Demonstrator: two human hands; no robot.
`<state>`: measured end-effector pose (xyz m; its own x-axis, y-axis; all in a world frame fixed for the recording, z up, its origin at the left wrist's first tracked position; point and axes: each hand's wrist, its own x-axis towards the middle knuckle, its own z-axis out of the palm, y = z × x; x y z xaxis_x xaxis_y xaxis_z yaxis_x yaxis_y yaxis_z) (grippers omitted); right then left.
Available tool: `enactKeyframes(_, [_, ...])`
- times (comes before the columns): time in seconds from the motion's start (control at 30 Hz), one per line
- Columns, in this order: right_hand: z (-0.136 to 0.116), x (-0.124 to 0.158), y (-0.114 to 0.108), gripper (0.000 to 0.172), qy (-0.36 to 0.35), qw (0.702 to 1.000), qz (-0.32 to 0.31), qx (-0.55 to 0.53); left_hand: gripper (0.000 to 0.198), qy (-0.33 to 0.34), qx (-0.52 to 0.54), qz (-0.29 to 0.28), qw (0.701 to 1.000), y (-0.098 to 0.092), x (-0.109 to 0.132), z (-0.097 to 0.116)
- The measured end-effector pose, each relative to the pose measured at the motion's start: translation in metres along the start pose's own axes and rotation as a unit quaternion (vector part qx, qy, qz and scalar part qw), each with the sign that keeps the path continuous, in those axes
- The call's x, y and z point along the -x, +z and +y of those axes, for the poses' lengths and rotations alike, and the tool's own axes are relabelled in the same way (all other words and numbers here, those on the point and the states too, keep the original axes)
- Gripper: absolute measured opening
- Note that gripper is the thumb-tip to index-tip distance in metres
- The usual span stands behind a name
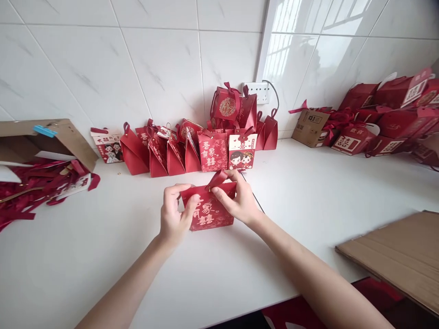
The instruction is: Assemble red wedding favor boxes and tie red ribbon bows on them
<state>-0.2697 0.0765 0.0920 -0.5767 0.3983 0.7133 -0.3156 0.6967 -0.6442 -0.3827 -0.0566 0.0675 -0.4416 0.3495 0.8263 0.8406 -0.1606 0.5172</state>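
A red gift box (pixel 212 212) with gold-toned Chinese characters stands on the white table (pixel 137 256) in front of me. My left hand (pixel 174 210) grips its left side, the thumb on the front face and the fingers behind. At the top right edge, my right hand (pixel 238 196) pinches the box near the base of its ribbon loop (pixel 217 179), thumb in front. The right fingertips are partly hidden behind the box. The loop stands up from the middle of the top edge.
Several finished-looking red boxes (pixel 139 155) line the tiled wall, some stacked. Left, a cardboard box (pixel 77 137) holds dark red ribbons (pixel 44 187). More red boxes (pixel 394 123) pile up at right. Flat cardboard (pixel 394 256) lies at the right front edge; a power strip (pixel 257 93) is behind.
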Motion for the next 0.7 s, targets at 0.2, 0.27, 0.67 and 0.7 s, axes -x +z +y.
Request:
enactKeyframes(0.2, [-0.01, 0.003, 0.006, 0.008, -0.132, 0.988, 0.08, 0.026, 0.016, 0.001, 0.005, -0.004, 1.0, 0.001, -0.006, 0.015])
enactKeyframes(0.27, [-0.015, 0.002, 0.006, 0.008, -0.149, 0.985, 0.08, 0.035, 0.014, 0.019, 0.017, -0.004, 1.0, 0.0, -0.007, 0.02])
enactKeyframes(0.67, [-0.025, 0.004, 0.003, 0.023, -0.22, 0.975, -0.033, 0.028, 0.009, 0.1, 0.026, -0.043, 0.994, -0.012, -0.02, 0.036])
enactKeyframes(0.7, [-0.025, 0.004, 0.003, 0.023, -0.223, 0.974, -0.035, 0.032, 0.009, 0.109, 0.028, -0.051, 0.992, -0.013, -0.021, 0.036])
